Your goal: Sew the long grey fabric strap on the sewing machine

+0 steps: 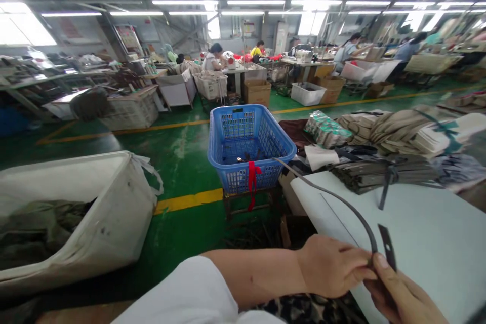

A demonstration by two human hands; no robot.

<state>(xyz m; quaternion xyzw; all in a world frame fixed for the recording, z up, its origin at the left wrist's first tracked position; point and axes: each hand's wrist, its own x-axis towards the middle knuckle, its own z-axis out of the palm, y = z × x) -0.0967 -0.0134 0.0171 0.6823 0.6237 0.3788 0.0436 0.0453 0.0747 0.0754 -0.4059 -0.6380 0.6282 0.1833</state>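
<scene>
My left hand reaches across to the right, its fingers pinched on a long grey-brown strap. Right beside it, my right hand grips the strap too, thumb on top, and a short flat end with a small hole stands up past the fingers. From my hands the strap arcs up and left to the rim of a blue plastic basket. A red ribbon is tied to the basket's front, and a few small dark pieces lie inside. Below my hands is a pale tabletop.
Bundled dark straps and folded tan fabric bundles lie at the table's far side, near a green-and-white wrapped pack. A white cloth bin with dark fabric stands at left. Several people work at machines behind.
</scene>
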